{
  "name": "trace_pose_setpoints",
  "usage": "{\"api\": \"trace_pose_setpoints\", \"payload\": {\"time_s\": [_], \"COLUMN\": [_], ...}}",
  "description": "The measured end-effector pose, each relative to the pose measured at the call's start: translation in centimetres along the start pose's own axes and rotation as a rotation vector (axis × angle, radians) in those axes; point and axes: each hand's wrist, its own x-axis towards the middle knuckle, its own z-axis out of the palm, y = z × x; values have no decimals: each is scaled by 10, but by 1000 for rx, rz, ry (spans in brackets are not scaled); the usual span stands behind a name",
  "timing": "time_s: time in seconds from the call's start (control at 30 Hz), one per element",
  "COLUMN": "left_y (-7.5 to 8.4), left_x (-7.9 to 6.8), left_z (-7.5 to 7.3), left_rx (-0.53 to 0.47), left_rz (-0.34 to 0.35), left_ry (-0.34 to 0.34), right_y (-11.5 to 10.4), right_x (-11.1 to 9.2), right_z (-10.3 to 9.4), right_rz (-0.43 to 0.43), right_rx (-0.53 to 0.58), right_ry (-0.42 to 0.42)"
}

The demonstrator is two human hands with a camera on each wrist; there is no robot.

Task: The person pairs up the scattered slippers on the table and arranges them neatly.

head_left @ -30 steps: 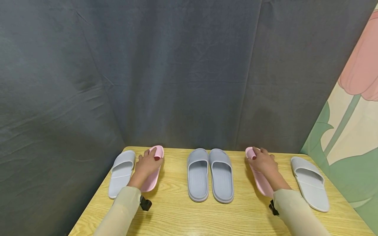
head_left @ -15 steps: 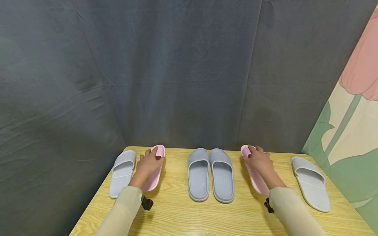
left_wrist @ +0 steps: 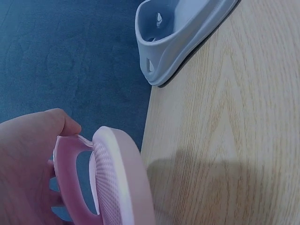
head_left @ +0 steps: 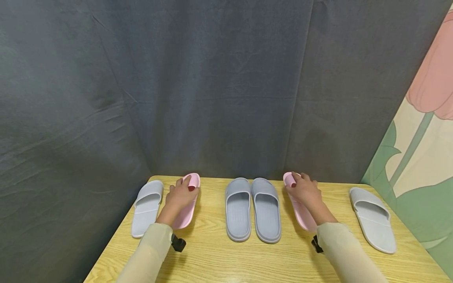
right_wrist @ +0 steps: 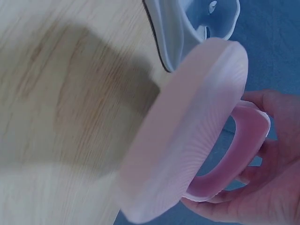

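My left hand (head_left: 179, 195) grips the strap of a pink slipper (head_left: 185, 216) at the left of the table. In the left wrist view, its fingers lie over the pink strap (left_wrist: 70, 173), and a shadow falls on the wood beside the sole. On the right, my right hand (head_left: 305, 192) holds another pink slipper (head_left: 303, 217) by its strap. The right wrist view shows that slipper's sole (right_wrist: 187, 126) tilted over its shadow, with fingers curled at the strap. Between the hands, a pair of grey slippers, one left (head_left: 238, 220) and one right (head_left: 267, 222), lies side by side.
A pale grey slipper (head_left: 145, 216) lies left of my left hand, and a ribbed whitish slipper (head_left: 376, 228) lies at the right end. The wooden table (head_left: 219, 263) meets a dark curtain (head_left: 226, 98) at its back edge. A flower-painted wall (head_left: 421, 173) borders the right side.
My right hand has moved left with its pink slipper, toward the grey pair. My left hand has shifted slightly right with its own. The other slippers stay put.
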Motion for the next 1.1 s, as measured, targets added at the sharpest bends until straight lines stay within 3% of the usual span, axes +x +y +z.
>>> {"api": "trace_pose_setpoints", "payload": {"time_s": [1.1], "left_y": [8], "left_x": [0], "left_z": [1], "left_rx": [-14], "left_rz": [19], "left_ry": [28], "right_y": [-38], "right_x": [0], "right_z": [5], "right_rz": [-51], "right_rx": [33], "right_ry": [24]}}
